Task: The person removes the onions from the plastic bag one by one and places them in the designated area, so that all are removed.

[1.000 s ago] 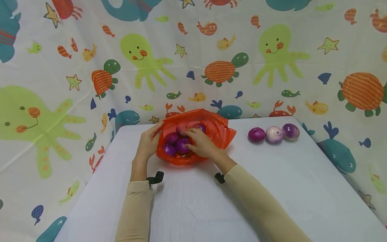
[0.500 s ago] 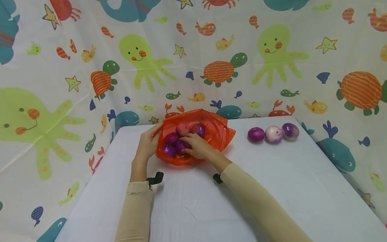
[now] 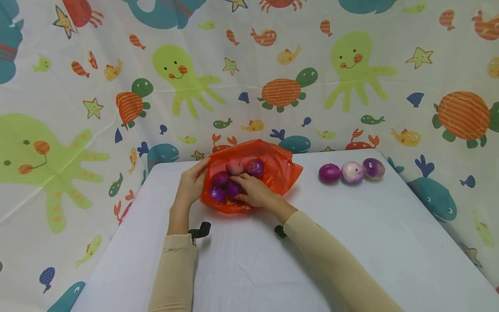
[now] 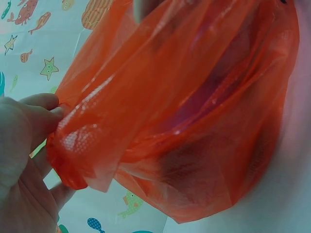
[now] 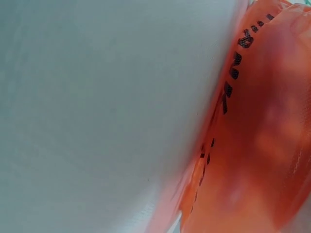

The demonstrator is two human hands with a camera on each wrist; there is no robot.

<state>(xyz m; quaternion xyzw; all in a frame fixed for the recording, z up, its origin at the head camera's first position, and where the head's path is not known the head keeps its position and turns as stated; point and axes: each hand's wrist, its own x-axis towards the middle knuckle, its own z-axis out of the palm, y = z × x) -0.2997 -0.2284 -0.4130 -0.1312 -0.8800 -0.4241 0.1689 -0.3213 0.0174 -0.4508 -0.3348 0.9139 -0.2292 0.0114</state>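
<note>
A red plastic bag (image 3: 278, 167) lies at the far side of the white table with its mouth turned up, showing several red onions (image 3: 220, 178) inside. My left hand (image 3: 190, 184) holds the left edge of the bag; in the left wrist view its fingers (image 4: 41, 101) pinch the bunched plastic. Reaching into the mouth, my right hand (image 3: 255, 190) grips a dark purple onion (image 3: 234, 190) between fingers and thumb. In the right wrist view mostly the bag's side (image 5: 257, 126), with black print, shows, and the fingers are out of sight.
Three onions sit in a row at the back right: a dark purple one (image 3: 329, 173), a pale one (image 3: 352, 172) and a purple one (image 3: 373, 168). Behind the white table (image 3: 241, 264) hangs a curtain (image 3: 249, 73) printed with sea animals.
My right hand has moved slightly left and down over the dark purple onion, uncovering the onion at the upper right of the bag. The left hand stays on the bag's edge.
</note>
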